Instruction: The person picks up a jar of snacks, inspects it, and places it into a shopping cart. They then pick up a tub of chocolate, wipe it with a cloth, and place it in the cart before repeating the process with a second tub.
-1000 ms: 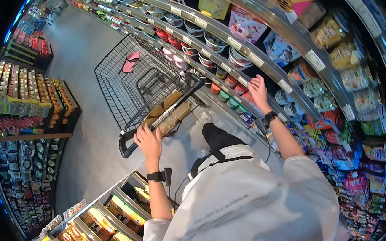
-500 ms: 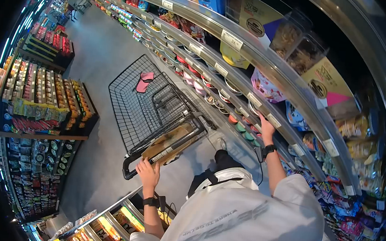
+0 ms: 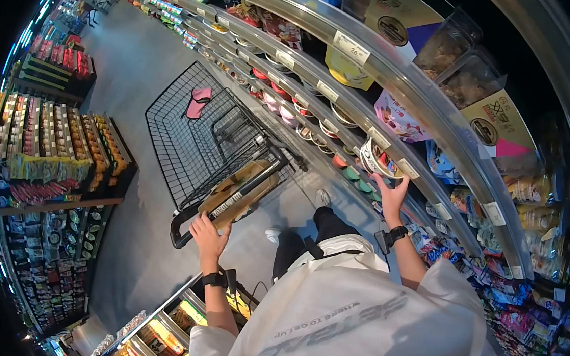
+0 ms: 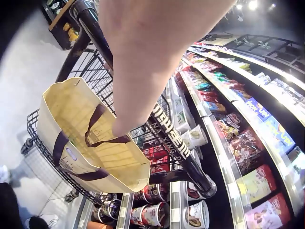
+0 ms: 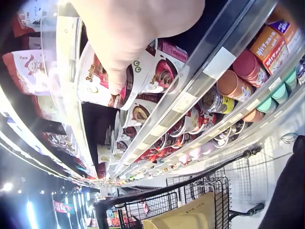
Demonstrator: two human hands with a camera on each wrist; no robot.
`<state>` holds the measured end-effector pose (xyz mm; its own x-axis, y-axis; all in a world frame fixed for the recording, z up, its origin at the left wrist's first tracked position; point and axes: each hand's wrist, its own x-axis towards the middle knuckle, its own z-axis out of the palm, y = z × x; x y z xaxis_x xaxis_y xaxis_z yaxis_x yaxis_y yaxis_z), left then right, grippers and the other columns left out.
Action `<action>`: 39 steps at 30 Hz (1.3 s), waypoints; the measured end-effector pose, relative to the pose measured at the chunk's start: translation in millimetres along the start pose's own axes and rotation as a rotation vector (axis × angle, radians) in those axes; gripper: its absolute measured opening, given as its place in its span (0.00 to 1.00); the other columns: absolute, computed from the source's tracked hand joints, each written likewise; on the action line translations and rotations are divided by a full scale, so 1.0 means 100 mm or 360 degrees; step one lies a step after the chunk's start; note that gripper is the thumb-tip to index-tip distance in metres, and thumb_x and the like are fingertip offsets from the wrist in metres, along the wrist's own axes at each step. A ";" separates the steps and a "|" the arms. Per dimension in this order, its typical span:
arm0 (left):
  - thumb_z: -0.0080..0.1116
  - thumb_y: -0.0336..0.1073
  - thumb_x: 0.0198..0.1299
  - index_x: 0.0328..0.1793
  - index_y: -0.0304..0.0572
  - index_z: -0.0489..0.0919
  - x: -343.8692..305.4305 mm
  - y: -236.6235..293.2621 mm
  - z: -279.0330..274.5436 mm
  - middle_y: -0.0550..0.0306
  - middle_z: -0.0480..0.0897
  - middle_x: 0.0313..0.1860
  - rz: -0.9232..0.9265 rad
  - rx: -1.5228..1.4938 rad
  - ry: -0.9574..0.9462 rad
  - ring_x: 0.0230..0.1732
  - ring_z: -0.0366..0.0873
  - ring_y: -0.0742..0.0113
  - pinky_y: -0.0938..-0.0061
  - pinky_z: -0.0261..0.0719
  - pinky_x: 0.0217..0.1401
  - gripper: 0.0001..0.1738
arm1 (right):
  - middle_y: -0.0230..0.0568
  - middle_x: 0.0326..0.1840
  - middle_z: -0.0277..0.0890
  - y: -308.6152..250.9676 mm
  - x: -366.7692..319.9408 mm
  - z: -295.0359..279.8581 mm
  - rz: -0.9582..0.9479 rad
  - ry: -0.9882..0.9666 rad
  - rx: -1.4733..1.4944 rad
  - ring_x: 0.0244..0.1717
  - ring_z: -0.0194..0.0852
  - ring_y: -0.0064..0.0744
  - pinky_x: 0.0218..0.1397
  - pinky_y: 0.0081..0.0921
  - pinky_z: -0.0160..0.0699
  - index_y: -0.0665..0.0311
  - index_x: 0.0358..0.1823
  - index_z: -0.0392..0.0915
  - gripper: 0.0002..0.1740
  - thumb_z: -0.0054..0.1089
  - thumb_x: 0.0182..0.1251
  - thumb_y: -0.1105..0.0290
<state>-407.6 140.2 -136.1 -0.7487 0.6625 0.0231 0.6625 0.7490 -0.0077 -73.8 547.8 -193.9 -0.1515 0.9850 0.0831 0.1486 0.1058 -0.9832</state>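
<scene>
At the shelf on the right in the head view, my right hand (image 3: 390, 195) grips a white printed food tub (image 3: 375, 159) from below. In the right wrist view the thumb lies along the tub's side, beside similar tubs (image 5: 167, 71) on the shelf. My left hand (image 3: 208, 240) holds the black handle (image 4: 177, 140) of the shopping cart (image 3: 178, 148), its fingers over the bar. Just under that handle hangs a brown paper bag (image 4: 59, 107) with dark handles, its top spread wide.
A pink item (image 3: 200, 96) lies in the cart's far end. Long shelves with price tags (image 3: 350, 48) curve along the right. Snack display racks (image 3: 58, 138) stand across the grey floor (image 3: 125, 225) on the left. Another display with packets (image 3: 162, 340) is near my left elbow.
My right hand has reached in to the shelf, taken hold of a tub and brought it out to the shelf edge. The left hand stays at the cart handle.
</scene>
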 end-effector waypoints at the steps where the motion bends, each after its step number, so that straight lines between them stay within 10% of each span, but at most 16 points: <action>1: 0.66 0.57 0.59 0.72 0.29 0.67 0.02 0.00 -0.02 0.37 0.74 0.61 -0.0018 -0.0023 -0.0048 0.64 0.69 0.39 0.47 0.56 0.76 0.45 | 0.46 0.63 0.74 -0.05 -0.07 0.02 0.0005 -0.0020 0.0029 0.65 0.72 0.35 0.71 0.33 0.69 0.65 0.67 0.69 0.41 0.84 0.53 0.71; 14: 0.63 0.40 0.70 0.80 0.36 0.64 -0.33 -0.59 -1.12 0.40 0.73 0.72 0.0089 -0.1349 0.0020 0.75 0.70 0.48 0.63 0.64 0.79 0.36 | 0.42 0.67 0.72 -1.68 -1.54 1.06 -0.0250 -0.0867 0.0141 0.67 0.72 0.35 0.73 0.33 0.70 0.61 0.68 0.67 0.43 0.83 0.52 0.72; 20: 0.64 0.35 0.69 0.80 0.35 0.64 -0.91 -1.45 -1.43 0.40 0.76 0.68 0.0096 -0.1560 0.0309 0.70 0.75 0.51 0.61 0.72 0.73 0.35 | 0.45 0.68 0.71 -2.45 -2.35 2.09 0.0152 -0.1575 0.0611 0.68 0.73 0.30 0.70 0.29 0.73 0.61 0.73 0.61 0.43 0.79 0.59 0.75; 31: 0.87 0.47 0.41 0.87 0.36 0.49 -1.29 -2.63 -1.62 0.35 0.65 0.77 -0.0081 -0.1916 0.0476 0.74 0.71 0.43 0.58 0.76 0.73 0.72 | 0.36 0.72 0.69 -2.90 -3.56 3.60 0.0790 -0.2626 0.0444 0.68 0.70 0.25 0.70 0.27 0.69 0.58 0.83 0.51 0.42 0.64 0.76 0.57; 39: 0.85 0.43 0.47 0.82 0.29 0.55 -0.60 -3.47 -1.40 0.41 0.71 0.70 -0.0496 -0.2072 0.0504 0.65 0.79 0.53 0.62 0.83 0.63 0.62 | 0.33 0.62 0.72 -2.75 -3.95 4.77 0.0806 -0.2531 0.0425 0.53 0.73 0.18 0.58 0.21 0.70 0.58 0.82 0.52 0.35 0.43 0.84 0.45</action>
<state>-589.1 -160.6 5.1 -0.9481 0.3086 0.0772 0.1437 0.1990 0.9694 -521.3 64.0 -34.2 -0.9314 -0.2109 -0.2965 0.3546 -0.3430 -0.8699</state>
